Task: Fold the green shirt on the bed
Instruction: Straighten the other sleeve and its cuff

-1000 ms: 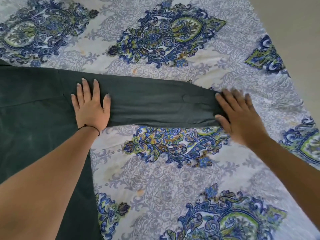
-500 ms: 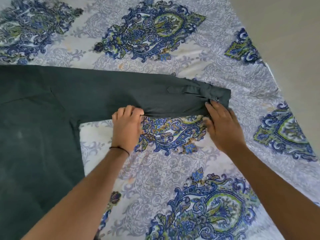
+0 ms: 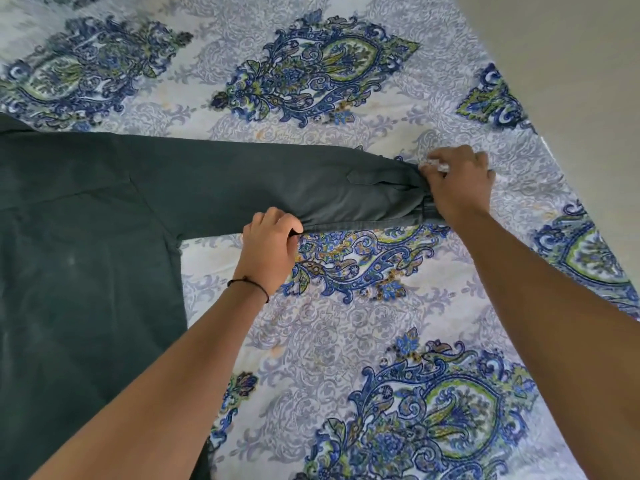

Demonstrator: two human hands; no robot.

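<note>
The dark green shirt [image 3: 79, 244] lies flat on the patterned bed sheet [image 3: 346, 341], its body at the left and one long sleeve [image 3: 277, 188] stretched out to the right. My left hand [image 3: 268, 247] pinches the sleeve's near edge about halfway along. My right hand [image 3: 457, 183] is closed on the cuff end, which bunches up and is mostly hidden under the hand. The sleeve cloth between the hands is slightly puffed and lifted.
The bed's right edge [image 3: 554, 161] runs diagonally down the right side, with plain beige floor [image 3: 571, 64] beyond it. The blue and green paisley sheet spreads in front of and behind the sleeve.
Both hands went from pressing flat on the sleeve to gripping it. My left hand moved right along the near edge; my right hand closed over the cuff, which now bunches.
</note>
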